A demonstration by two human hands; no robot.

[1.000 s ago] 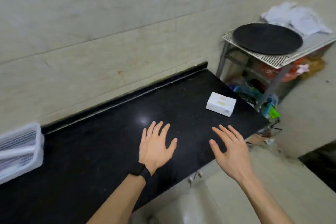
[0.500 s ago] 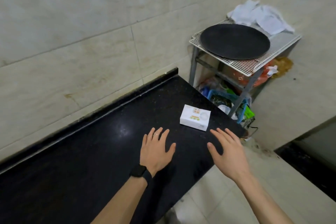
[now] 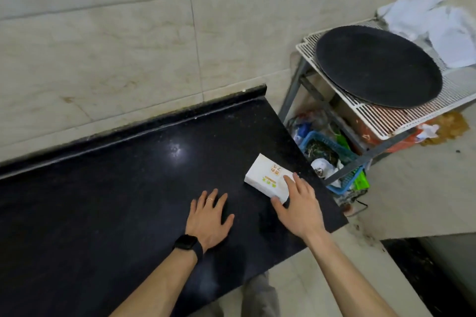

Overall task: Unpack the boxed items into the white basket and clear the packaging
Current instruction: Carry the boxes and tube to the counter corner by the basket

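Right hand (image 3: pixel 298 203): palm down, fingers spread over the near right corner of a small white box (image 3: pixel 269 177); forefinger lies across the box top, thumb presses its near edge. Contact is plain, but the fingers are not closed round the box, so no firm hold is shown.

Left hand (image 3: pixel 210 216): flat on the counter, fingers apart, holding nothing. A ring sits on one finger; a black wristband (image 3: pixel 186 243) circles the wrist. The hand is near the box, to its left, not touching it.

White box: flat, rectangular, closed, lying on the counter close to its right end. Green and orange printing on the top face; lettering too small to read.

Counter (image 3: pixel 103 201): black polished stone, speckled, with a bright light reflection near the middle. A raised black strip runs along its back edge against the wall (image 3: pixel 128 46) of pale tiles.

Beside the counter's right end: a metal rack (image 3: pixel 304 80) with a white grid shelf. On it rests a round black tray (image 3: pixel 378 69); crumpled white paper (image 3: pixel 438 23) lies behind the tray. Below the shelf stands a blue basket (image 3: pixel 345 183) of mixed scraps and wrappers.

Floor: pale tiles.
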